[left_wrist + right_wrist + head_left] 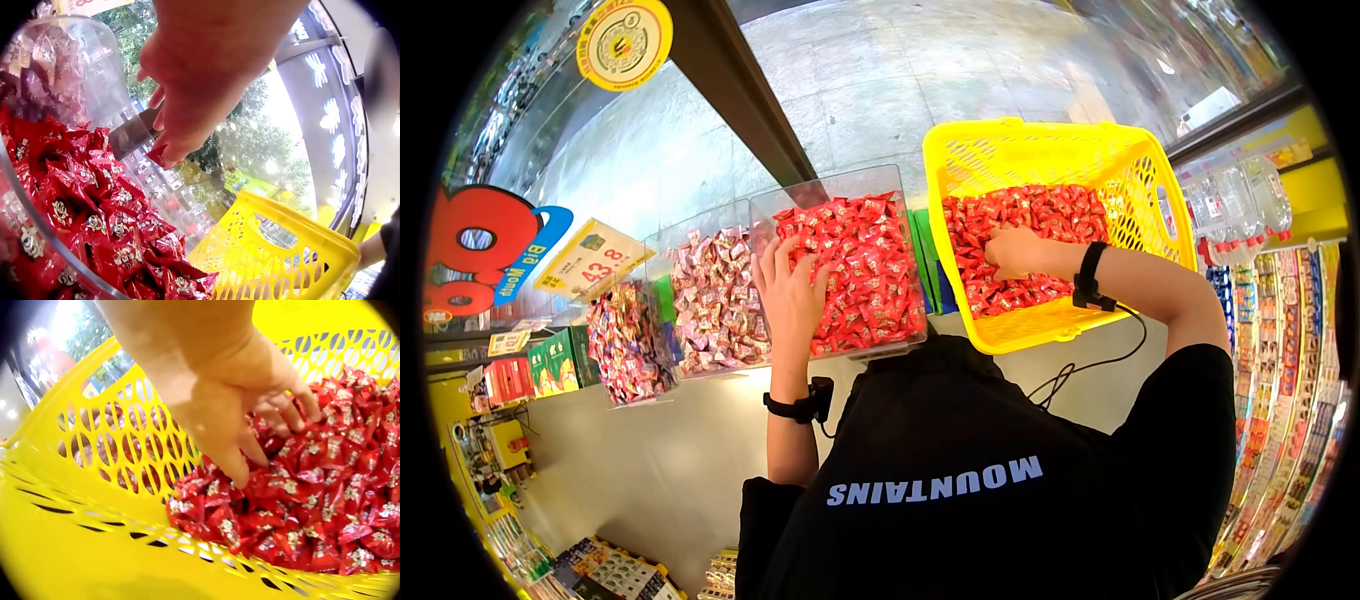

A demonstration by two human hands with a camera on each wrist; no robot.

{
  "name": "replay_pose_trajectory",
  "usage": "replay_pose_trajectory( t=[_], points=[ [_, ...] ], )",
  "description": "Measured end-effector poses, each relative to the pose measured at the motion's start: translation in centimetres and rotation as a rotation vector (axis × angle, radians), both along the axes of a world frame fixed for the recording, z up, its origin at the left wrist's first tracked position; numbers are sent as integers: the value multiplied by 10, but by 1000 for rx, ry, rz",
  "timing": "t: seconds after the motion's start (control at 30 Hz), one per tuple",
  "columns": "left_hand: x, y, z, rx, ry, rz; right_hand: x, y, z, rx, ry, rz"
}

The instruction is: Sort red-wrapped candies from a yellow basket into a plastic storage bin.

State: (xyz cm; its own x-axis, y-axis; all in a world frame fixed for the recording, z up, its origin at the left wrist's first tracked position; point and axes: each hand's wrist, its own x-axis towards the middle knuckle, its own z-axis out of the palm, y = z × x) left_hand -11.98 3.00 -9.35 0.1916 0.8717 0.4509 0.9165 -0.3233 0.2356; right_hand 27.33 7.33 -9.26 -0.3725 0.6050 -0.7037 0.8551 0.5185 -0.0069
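My left hand is over a clear bin of red-wrapped candies, near its left wall, fingers bent and spread. The left wrist view has the hand raised above the candy pile, with a red piece of wrapper at a fingertip; I cannot tell whether it is gripped. My right hand reaches into a yellow basket of similar red candies. In the right wrist view the right hand touches the candies, its fingers loosely bent and apart, some tips hidden among the wrappers.
Left of the red candies stand bins of pale pink candies and mixed candies, below a price sign. A window lies behind the bins. Bottles and packed shelves are at the right. A cable hangs from the right wrist.
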Motion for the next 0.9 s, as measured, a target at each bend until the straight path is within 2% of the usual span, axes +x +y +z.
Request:
replay_pose_trajectory(
  t=[0.17,0.23,0.27,0.37,0.4,0.5,0.67,0.7,0.83,0.9],
  points=[
    [-13,1,9,72,-70,76,8,15,-30,-8,0,-27],
    [-18,1,12,86,-105,68,-14,25,13,-112,-81,-101],
    [-18,0,17,84,-111,76,-18,29,40,-113,36,-99],
    [-18,0,28,89,-121,47,-10,42,50,-51,-1,-15],
    [-16,0,32,88,-153,17,-12,48,57,-96,-44,-71],
    [6,-4,63,51,-273,-121,-6,47,117,90,437,135],
    [36,-2,89,18,-327,-308,-38,-9,187,268,744,-7],
    [46,-1,95,4,-353,-373,-47,-21,193,288,812,-47],
    [75,3,109,9,-333,-645,-61,-51,183,516,993,83],
    [84,3,108,33,-334,-684,-60,-61,179,567,1018,72]
  ],
)
